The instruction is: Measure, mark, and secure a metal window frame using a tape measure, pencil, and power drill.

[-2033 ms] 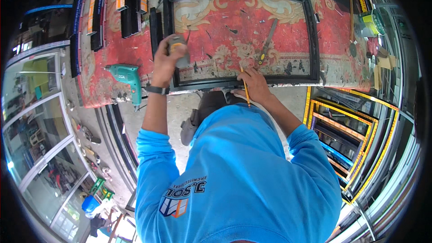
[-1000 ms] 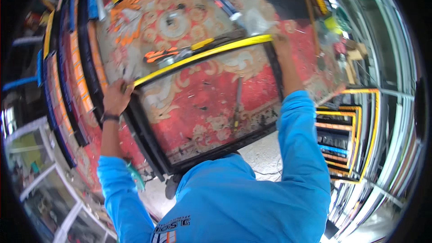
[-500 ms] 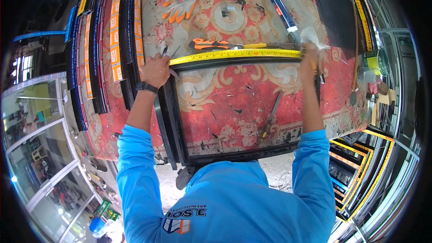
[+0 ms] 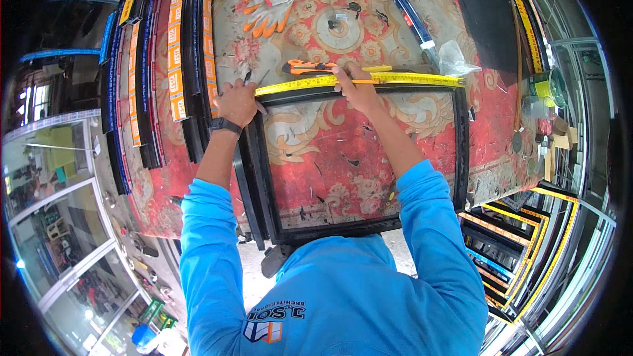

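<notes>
A black rectangular frame lies on the table in front of me. Along its far bar runs the extended yellow blade of a tape measure. At the far left corner my left hand, a dark watch on its wrist, is closed at the blade's end; a small dark piece shows by its fingertips. My right hand pinches a thin orange pencil over the middle of the blade. Just beyond lies an orange utility knife, and a yellow-handled tool is partly hidden behind the right hand.
Orange-and-white gloves and a dark blue tube with white ends lie farther back, near a clear plastic scrap. Long black profiles line the left side. Stacked frames stand at the lower right. A patterned red cloth covers the table.
My right hand has moved left from the frame's far right corner to the middle of the tape blade. My left hand stays at the left corner.
</notes>
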`<state>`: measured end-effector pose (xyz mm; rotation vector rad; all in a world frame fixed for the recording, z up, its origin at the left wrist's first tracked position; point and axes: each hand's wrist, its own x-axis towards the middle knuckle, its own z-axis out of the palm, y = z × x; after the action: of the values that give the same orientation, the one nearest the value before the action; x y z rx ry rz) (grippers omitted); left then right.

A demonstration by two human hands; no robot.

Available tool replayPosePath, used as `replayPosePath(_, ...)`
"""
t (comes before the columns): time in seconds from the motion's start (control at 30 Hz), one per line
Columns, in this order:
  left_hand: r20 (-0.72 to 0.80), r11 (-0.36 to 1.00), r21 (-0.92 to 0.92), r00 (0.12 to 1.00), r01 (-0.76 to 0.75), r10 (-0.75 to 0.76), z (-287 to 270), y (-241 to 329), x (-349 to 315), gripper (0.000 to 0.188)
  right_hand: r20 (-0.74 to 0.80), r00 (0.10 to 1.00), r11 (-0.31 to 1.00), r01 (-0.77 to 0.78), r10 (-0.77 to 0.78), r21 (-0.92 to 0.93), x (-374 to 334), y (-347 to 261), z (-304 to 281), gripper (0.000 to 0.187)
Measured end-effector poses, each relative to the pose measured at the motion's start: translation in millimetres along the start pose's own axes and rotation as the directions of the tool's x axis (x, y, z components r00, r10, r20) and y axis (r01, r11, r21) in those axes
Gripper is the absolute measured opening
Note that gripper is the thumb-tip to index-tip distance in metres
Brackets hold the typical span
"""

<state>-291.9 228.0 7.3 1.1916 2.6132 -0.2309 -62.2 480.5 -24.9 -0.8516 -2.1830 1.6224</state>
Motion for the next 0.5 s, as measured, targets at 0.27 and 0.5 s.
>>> replayPosePath(0.27,-0.041,1.000,0.012,0.999,-0.024,0.025,0,1,-4,0.026,-0.028,0.984,0.964,0.167,-0.177,-0.208,10,19,11,0.048)
replayPosePath(0.5,-0.032,1.000,0.022,0.999,-0.020,0.021,1,1,-2,0.026,-0.006,0.997,0.972,0.078,-0.081,-0.221,11,25,11,0.044)
